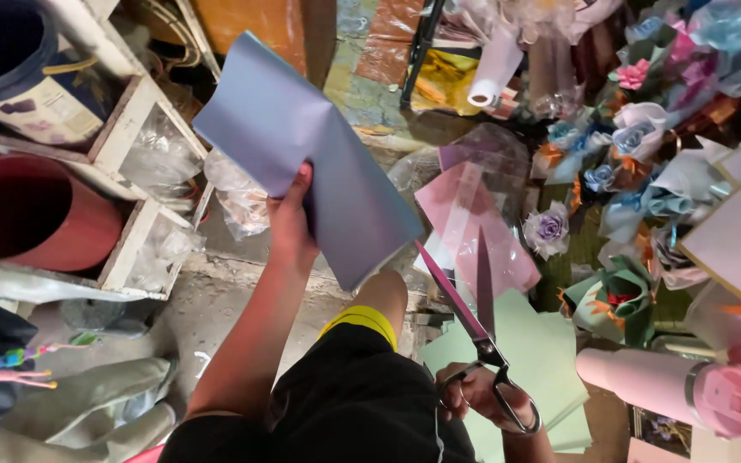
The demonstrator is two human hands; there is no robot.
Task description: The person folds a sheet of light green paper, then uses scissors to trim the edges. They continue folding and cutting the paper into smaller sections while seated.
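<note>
My left hand point(292, 225) holds up a large folded sheet of lavender-blue paper point(302, 146), thumb on top, above my bare knee. My right hand point(482, 396) grips the handles of long metal scissors point(473, 313), whose blades are spread apart and point up toward the lower edge of the paper, a little short of it. I sit in black shorts with a yellow hem point(362, 321).
Pale green sheets point(533, 351) and pink sheets point(473, 223) lie under the scissors. Paper flowers point(636, 137) and wrapped bouquets crowd the right. A pink bottle point(671, 386) lies at lower right. A red bucket point(27, 219) and white wooden crate point(135, 129) stand left.
</note>
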